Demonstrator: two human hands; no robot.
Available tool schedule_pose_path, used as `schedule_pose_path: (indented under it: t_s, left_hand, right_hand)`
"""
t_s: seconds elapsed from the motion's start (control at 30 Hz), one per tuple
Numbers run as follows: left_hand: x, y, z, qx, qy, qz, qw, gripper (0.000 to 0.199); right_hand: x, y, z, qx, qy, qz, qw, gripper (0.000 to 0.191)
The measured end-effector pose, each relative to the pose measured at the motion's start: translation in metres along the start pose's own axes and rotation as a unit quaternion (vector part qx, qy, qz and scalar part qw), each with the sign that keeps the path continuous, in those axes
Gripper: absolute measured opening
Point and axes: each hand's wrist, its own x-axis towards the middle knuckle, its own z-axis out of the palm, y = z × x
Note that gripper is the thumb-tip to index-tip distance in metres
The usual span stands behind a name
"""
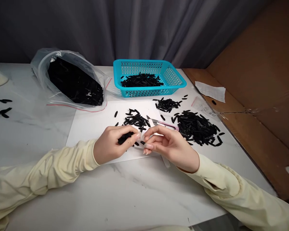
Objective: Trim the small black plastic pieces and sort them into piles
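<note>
Curled around a bunch of small black elongated pieces, my left hand is closed, its thumb and index fingertip pressed together. My right hand faces it, pinching one small black piece between thumb and fingers. Both hands are just above a white sheet. Behind them on the sheet lies a loose heap of the black pieces. Small thread snips with a pink handle rest beside that heap, partly behind my right hand.
A blue perforated basket holding black pieces stands at the back. Left of it lies an open clear zip bag full of them. A larger pile and a smaller pile are at right. A cardboard wall borders the right side.
</note>
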Motion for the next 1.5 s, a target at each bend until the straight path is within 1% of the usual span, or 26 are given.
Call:
schedule_pose_path:
  t_s: [0.07, 0.13, 0.23, 0.33, 0.43, 0.67, 0.8, 1.0, 1.17, 1.27, 1.5]
  left_hand:
    - [-0.0011, 0.0019, 0.0017, -0.006, -0.024, -0.006, 1.000, 0.016]
    - [-0.0019, 0.0037, 0.0034, -0.020, -0.053, -0.021, 0.998, 0.017]
    - [-0.0020, 0.0059, 0.0048, -0.051, -0.080, -0.061, 0.994, 0.021]
    - [-0.0010, 0.0066, 0.0046, -0.076, -0.089, -0.105, 0.988, 0.025]
    - [-0.0004, 0.0067, 0.0038, -0.093, -0.088, -0.129, 0.983, 0.026]
    - [-0.0017, 0.0075, 0.0026, -0.102, -0.083, -0.136, 0.982, 0.026]
    - [-0.0025, 0.0070, 0.0028, -0.110, -0.083, -0.146, 0.980, 0.025]
    - [-0.0029, 0.0075, 0.0041, -0.141, -0.060, -0.158, 0.975, 0.022]
    - [-0.0032, 0.0085, 0.0049, -0.169, -0.059, -0.164, 0.970, 0.020]
    - [-0.0035, 0.0084, 0.0054, -0.179, -0.048, -0.163, 0.969, 0.019]
    - [-0.0036, 0.0078, 0.0059, -0.172, -0.048, -0.153, 0.972, 0.018]
  right_hand:
    - [0.0001, 0.0013, 0.0009, -0.021, 0.005, -0.035, 0.999, 0.006]
    - [0.0005, 0.0027, 0.0009, -0.045, 0.012, -0.075, 0.996, 0.006]
    - [0.0008, 0.0023, 0.0010, -0.070, 0.025, -0.107, 0.991, 0.006]
    - [0.0004, -0.0012, 0.0013, -0.087, 0.024, -0.101, 0.991, 0.008]
    - [-0.0004, -0.0041, 0.0005, -0.080, 0.010, -0.073, 0.994, 0.012]
    - [-0.0015, -0.0016, -0.0015, -0.090, 0.006, -0.049, 0.995, 0.010]
    - [-0.0020, -0.0029, 0.0002, -0.112, 0.018, -0.066, 0.991, 0.010]
    - [-0.0018, -0.0017, 0.0025, -0.196, 0.045, -0.166, 0.965, 0.012]
    - [-0.0014, 0.0006, 0.0009, -0.275, 0.070, -0.236, 0.929, 0.012]
    - [-0.0023, 0.0002, -0.0002, -0.305, 0.078, -0.251, 0.916, 0.014]
    - [-0.0038, 0.0008, -0.0007, -0.322, 0.082, -0.263, 0.906, 0.015]
